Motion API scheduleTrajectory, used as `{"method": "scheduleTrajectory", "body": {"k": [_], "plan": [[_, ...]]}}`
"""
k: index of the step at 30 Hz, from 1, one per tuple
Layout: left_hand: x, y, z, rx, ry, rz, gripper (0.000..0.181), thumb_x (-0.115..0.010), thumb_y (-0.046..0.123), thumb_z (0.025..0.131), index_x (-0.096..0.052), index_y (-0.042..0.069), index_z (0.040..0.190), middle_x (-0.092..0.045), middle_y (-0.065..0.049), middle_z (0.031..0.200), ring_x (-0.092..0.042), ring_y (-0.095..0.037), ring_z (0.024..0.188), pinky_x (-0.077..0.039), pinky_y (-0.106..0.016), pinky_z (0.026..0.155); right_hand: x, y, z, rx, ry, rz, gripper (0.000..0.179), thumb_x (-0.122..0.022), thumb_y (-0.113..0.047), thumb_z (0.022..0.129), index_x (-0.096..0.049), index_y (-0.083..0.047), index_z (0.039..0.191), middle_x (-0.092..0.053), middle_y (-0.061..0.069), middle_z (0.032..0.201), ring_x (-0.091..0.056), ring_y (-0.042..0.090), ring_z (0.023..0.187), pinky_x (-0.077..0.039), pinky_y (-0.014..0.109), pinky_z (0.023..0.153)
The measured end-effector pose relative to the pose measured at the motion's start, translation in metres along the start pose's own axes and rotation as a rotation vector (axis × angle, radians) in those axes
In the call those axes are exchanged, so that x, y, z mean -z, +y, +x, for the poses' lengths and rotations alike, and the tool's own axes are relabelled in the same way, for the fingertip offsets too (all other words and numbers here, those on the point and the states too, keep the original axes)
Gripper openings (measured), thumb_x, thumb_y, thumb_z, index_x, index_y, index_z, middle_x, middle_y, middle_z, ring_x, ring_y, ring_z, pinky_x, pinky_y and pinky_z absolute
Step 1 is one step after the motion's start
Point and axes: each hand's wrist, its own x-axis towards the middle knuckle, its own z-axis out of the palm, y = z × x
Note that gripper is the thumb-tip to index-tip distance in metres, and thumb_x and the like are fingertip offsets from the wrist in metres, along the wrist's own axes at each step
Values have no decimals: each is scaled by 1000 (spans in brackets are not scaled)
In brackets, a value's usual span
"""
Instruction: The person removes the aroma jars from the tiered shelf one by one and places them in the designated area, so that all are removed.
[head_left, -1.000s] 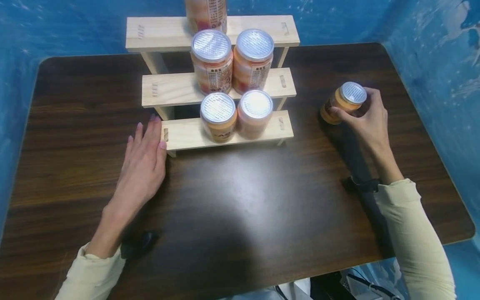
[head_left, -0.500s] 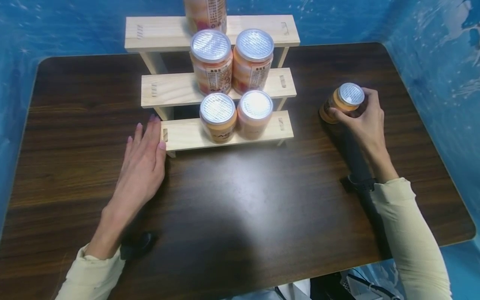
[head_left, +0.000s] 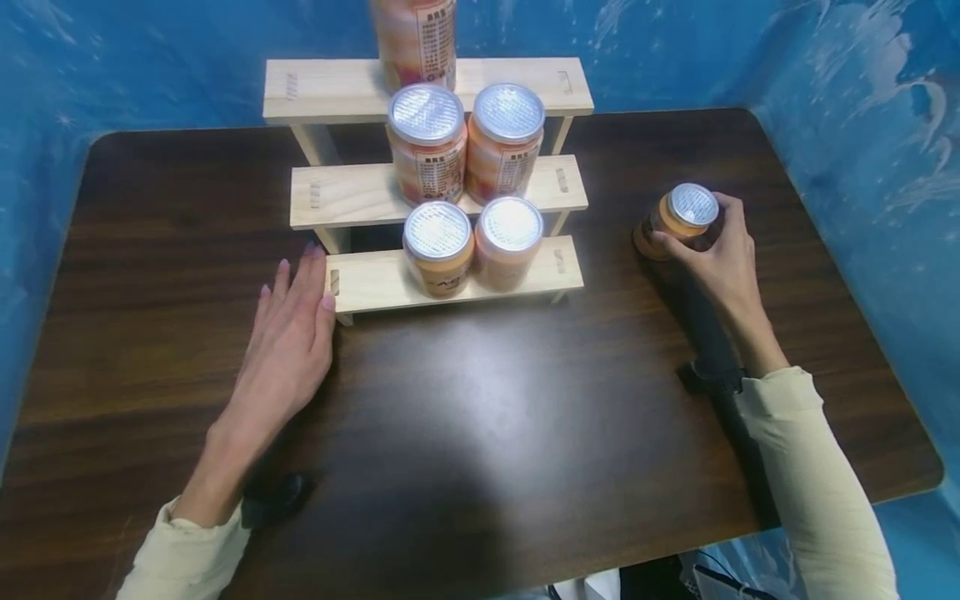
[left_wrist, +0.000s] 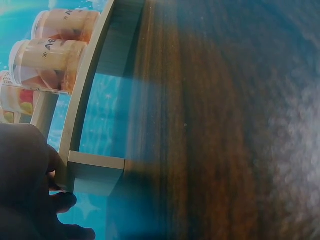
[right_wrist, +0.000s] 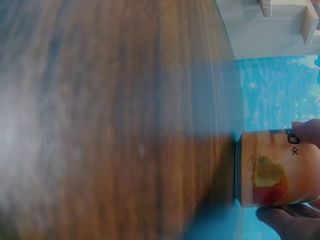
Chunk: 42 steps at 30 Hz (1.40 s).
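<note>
My right hand (head_left: pixel 723 258) grips a jar (head_left: pixel 671 223) with a silver lid and orange contents, on the right of the table. Thumb and fingers lie on opposite sides of it. The right wrist view shows the base of this jar (right_wrist: pixel 270 172) at the table surface; whether it touches cannot be told. My left hand (head_left: pixel 288 342) has its fingers straight, beside the left end of the lowest step of a wooden three-step rack (head_left: pixel 375 282). Its fingertips (left_wrist: pixel 65 201) are by the end of that step in the left wrist view.
Two short jars (head_left: pixel 442 271) stand on the lowest step. Two taller jars (head_left: pixel 427 162) fill the middle of the second step, and one tall jar (head_left: pixel 420 42) is on the top step, cut off by the frame. The dark wooden table (head_left: pixel 480 450) meets blue patterned walls (head_left: pixel 180 67).
The head view has tilted, so the rack and table sit lower in the picture. My right hand has shifted slightly left with the jar. The left hand stays beside the rack.
</note>
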Motion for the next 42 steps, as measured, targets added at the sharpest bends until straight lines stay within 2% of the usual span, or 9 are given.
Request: {"method": "scheduleTrajectory", "body": {"k": [4,7,9,13,18,23,28,34,42], "plan": [[-9,1,2,-13,5,1,62,-25,29,121,-10,4,176,-9,-20,183,-5,-54,167,-3,-74,133,4,7,0,21,-7,-21,87,-90,-23,94,-39,-5,162,-52,19,160,-55,25,143,-49,22,113],[-16,3,9,-29,0,5,62,-25,29,121,-11,4,176,-10,-19,184,-6,-54,167,-5,-76,132,13,8,-1,55,35,-24,86,-90,-17,92,-42,-7,162,-53,16,160,-56,19,140,-47,16,108],[-21,5,13,-36,-6,14,62,-25,29,122,-12,3,176,-11,-18,184,-7,-54,167,-6,-75,132,20,3,2,86,62,22,84,-90,-13,92,-44,-9,162,-52,14,163,-56,19,147,-47,19,117],[-30,8,21,-35,-12,21,62,-26,30,122,-14,2,175,-13,-18,184,-8,-53,167,-7,-75,132,31,-21,14,164,86,129,82,-87,-11,94,-43,-13,164,-47,10,169,-49,26,158,-40,34,129],[-40,9,26,-28,-16,18,62,-26,31,122,-14,2,176,-13,-17,184,-8,-51,168,-8,-74,133,33,-70,35,270,57,181,81,-86,-16,97,-42,-15,165,-45,8,169,-48,27,159,-38,36,131],[-44,9,28,-17,-12,22,62,-26,32,122,-13,3,176,-13,-17,184,-8,-51,168,-8,-73,133,20,-120,55,377,-32,193,82,-85,-16,98,-41,-14,167,-44,6,173,-46,26,160,-37,36,131],[-45,9,27,-9,-1,28,62,-26,32,122,-14,4,176,-13,-17,184,-9,-52,168,-9,-73,133,-1,-154,70,463,-126,242,84,-84,-13,97,-40,-12,169,-44,7,173,-46,25,160,-37,34,131],[-47,13,29,-9,13,35,62,-27,32,122,-15,6,176,-15,-17,183,-9,-52,168,-10,-73,133,-21,-179,87,493,-222,340,82,-82,-12,96,-42,-12,167,-46,8,172,-48,24,159,-40,35,130],[-49,22,31,-11,28,38,61,-28,31,122,-16,7,177,-17,-16,183,-10,-50,168,-10,-71,134,-38,-199,100,514,-316,343,80,-81,-9,98,-41,-11,168,-47,7,170,-50,23,157,-43,35,128]]}}
